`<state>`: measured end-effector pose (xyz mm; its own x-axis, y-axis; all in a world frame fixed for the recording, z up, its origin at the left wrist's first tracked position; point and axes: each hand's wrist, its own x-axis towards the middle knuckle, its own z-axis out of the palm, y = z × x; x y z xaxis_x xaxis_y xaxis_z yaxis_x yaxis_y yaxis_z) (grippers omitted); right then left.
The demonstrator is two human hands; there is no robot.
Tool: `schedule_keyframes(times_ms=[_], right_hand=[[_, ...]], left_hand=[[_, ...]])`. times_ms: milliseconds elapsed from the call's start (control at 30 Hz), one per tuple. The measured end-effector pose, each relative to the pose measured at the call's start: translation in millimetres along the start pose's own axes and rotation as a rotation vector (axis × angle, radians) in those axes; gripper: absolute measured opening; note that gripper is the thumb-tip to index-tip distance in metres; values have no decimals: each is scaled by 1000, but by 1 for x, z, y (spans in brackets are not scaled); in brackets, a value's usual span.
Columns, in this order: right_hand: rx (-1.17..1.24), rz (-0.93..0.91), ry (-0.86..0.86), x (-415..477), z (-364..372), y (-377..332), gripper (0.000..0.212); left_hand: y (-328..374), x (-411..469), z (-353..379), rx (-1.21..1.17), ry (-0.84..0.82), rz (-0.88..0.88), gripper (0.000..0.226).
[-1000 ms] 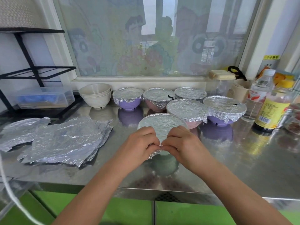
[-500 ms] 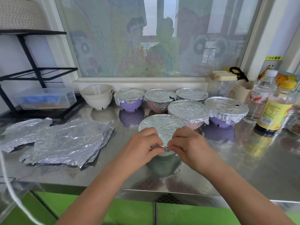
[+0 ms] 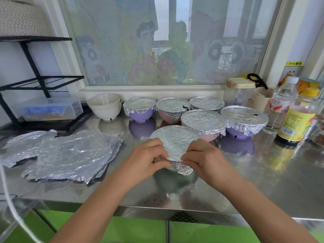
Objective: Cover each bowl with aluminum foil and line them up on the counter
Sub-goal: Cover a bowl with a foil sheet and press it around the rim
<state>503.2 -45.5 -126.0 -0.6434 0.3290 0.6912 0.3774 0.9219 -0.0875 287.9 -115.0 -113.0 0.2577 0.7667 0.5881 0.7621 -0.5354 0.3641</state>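
both hands pinch the foil (image 3: 175, 142) at the near edge of the front bowl (image 3: 175, 178), left hand (image 3: 145, 158) and right hand (image 3: 205, 158) close together. this bowl sits on the counter (image 3: 263, 181), just in front of five covered bowls (image 3: 203, 120).

The steel counter (image 3: 263, 181) carries six foil-covered bowls (image 3: 203, 120), stacked white bowls (image 3: 105, 110), loose foil sheets (image 3: 73, 155) and bottles (image 3: 296, 121).
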Motion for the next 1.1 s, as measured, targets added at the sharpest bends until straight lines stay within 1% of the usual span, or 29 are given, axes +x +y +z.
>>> schedule_keyframes(times_ms=[67, 133, 200, 267, 333, 433, 533, 633, 767, 867, 933, 1033, 1100], right_hand=[[-18, -7, 12, 4, 4, -7, 12], [-39, -14, 14, 7, 9, -15, 16], [-37, -8, 6, 7, 10, -19, 17], [-20, 9, 11, 3, 6, -16, 20], [-28, 22, 18, 0, 0, -9, 15], [-40, 28, 7, -1, -3, -3, 7], [-55, 0, 4, 2, -1, -5, 9], [-78, -20, -1, 5, 2, -13, 10], [-25, -14, -18, 2, 2, -13, 22], [-6, 15, -26, -3, -5, 0, 16], [-7, 10, -27, -3, -6, 3, 12], [-13, -31, -23, 1, -4, -2, 21], [-22, -52, -27, 4, -2, -7, 22]], left_hand=[[5, 1, 6, 56, 3, 26, 27], [8, 3, 10, 101, 3, 37, 18], [5, 3, 9, 91, 0, 36, 14], [1, 3, 5, 60, -20, 47, 17], [-4, 3, 1, 31, -34, 58, 21], [-9, 1, -3, 9, -28, 40, 17], [-5, 0, 0, 41, -12, 27, 17], [5, 2, 11, 91, -9, 64, 18], [4, 1, 5, 75, -28, 51, 10], [-6, -2, -8, 3, -51, 18, 8], [-10, -4, -11, -12, -48, 4, 9], [-5, -6, -9, 5, -24, -10, 15], [3, -6, -2, 37, -12, 12, 19]])
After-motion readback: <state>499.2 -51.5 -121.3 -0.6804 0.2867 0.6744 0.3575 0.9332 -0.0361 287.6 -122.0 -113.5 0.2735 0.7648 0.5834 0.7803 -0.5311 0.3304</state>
